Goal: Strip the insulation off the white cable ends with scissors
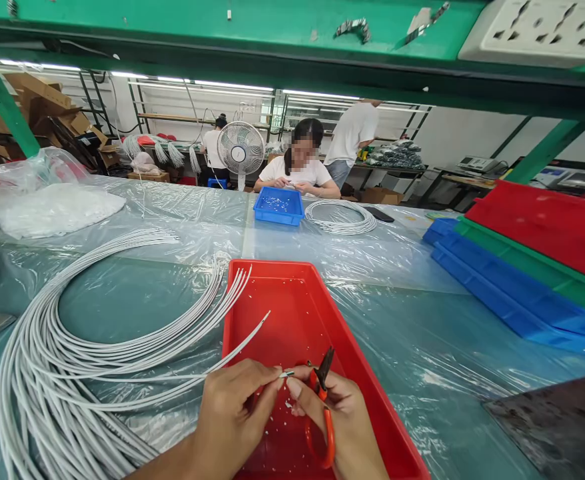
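My left hand (242,403) pinches a white cable near its stripped end (286,375), above a red tray (317,300). Facing it, my right hand (340,410) has thumb and forefinger at the dark tip of that cable end. Scissors with orange handles (328,433) are tucked in the right hand, their dark blades pointing up and away. A large looped bundle of white cables (37,333) lies to the left, several of its ends reaching over the tray's left rim. Small white scraps are scattered on the tray floor.
Across the table a person (302,163) works beside a blue tray (278,207) and a coil of white cable (342,219). Stacked red, green and blue trays (537,253) stand at right, near a dark metal plate (562,427). A green shelf beam (272,27) spans overhead.
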A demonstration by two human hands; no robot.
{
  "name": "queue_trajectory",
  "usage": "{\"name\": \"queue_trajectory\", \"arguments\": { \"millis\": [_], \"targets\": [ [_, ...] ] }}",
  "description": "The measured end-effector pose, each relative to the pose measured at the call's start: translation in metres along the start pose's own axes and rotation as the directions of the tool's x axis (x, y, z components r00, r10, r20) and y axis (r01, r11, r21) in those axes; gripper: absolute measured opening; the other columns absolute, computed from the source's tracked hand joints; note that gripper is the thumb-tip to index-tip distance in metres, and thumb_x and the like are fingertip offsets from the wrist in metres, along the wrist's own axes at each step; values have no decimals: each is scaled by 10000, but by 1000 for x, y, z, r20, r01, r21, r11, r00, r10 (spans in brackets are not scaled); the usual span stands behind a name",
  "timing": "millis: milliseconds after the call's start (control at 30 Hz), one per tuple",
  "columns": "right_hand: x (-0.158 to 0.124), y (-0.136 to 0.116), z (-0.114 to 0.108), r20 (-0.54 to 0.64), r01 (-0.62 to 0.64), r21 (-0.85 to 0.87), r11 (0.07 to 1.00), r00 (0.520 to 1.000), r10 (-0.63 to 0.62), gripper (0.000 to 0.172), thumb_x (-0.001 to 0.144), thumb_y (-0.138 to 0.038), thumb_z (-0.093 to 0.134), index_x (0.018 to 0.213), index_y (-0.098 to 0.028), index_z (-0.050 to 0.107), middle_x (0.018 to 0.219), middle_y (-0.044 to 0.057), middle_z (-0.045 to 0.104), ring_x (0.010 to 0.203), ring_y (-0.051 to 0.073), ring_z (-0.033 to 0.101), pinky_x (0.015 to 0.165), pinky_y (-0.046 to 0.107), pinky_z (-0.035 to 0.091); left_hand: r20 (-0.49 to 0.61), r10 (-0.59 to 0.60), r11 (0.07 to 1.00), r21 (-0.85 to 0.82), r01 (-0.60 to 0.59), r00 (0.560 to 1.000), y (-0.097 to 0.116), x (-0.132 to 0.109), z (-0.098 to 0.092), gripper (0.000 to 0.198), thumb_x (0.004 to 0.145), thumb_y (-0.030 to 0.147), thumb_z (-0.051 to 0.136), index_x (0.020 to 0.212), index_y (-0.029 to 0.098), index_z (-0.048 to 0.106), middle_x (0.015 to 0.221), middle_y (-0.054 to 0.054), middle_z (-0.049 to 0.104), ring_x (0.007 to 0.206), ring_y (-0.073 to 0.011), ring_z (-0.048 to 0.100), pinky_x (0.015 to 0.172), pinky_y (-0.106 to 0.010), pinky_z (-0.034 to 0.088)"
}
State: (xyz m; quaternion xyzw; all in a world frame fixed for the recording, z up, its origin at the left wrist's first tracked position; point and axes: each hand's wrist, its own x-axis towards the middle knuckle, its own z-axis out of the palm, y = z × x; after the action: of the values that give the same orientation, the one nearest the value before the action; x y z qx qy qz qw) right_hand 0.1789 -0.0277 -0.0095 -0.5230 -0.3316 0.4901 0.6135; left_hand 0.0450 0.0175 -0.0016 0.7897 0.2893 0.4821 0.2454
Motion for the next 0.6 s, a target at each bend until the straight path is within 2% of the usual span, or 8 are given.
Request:
{"name": "queue_trajectory", "arguments": {
  "millis": [200, 333, 467, 533, 600],
  "targets": [
    [1, 6, -4, 4, 2, -38, 999, 1000, -2, 126, 567, -166, 749, 691, -182, 728, 541, -25, 607, 502, 94, 491, 479, 173, 435, -4, 118, 988, 102, -117, 993, -3, -4, 2, 115, 771, 65, 585, 824, 139, 653, 686, -51, 707, 591, -140, 650, 549, -217, 501],
    [0, 8, -4, -56, 22, -104, 994, 998, -28, 74, 561, -139, 728, 612, -156, 676, 507, -43, 547, 469, 78, 433, 446, 167, 395, 0, 200, 958, 210, -195, 980, -7, -5, 3, 134, 788, 65, 558, 854, 149, 640, 697, -43, 711, 591, -136, 651, 539, -217, 495],
    [-2, 4, 3, -119, 68, -157, 985, 989, -87, 93, 566, -150, 695, 555, -149, 602, 507, -46, 505, 466, 79, 406, 447, 183, 378, 22, 268, 922, 284, -263, 963, -8, -7, 4, 141, 803, 68, 534, 868, 146, 633, 696, -46, 711, 582, -134, 648, 520, -215, 483],
    [-3, 1, 5, -125, 82, -175, 981, 987, -104, 98, 583, -165, 674, 560, -152, 579, 504, -48, 485, 461, 79, 391, 447, 190, 374, 25, 259, 930, 264, -256, 966, -7, -8, 5, 143, 804, 68, 533, 871, 145, 632, 700, -48, 709, 590, -135, 649, 525, -215, 486],
    [-2, 1, 4, -102, 80, -183, 980, 990, -100, 100, 595, -168, 657, 565, -154, 562, 494, -55, 459, 453, 74, 370, 434, 185, 359, 20, 196, 960, 201, -196, 980, -6, -8, 6, 137, 800, 72, 543, 870, 146, 634, 693, -46, 705, 589, -135, 645, 529, -214, 488]
  ]
}}
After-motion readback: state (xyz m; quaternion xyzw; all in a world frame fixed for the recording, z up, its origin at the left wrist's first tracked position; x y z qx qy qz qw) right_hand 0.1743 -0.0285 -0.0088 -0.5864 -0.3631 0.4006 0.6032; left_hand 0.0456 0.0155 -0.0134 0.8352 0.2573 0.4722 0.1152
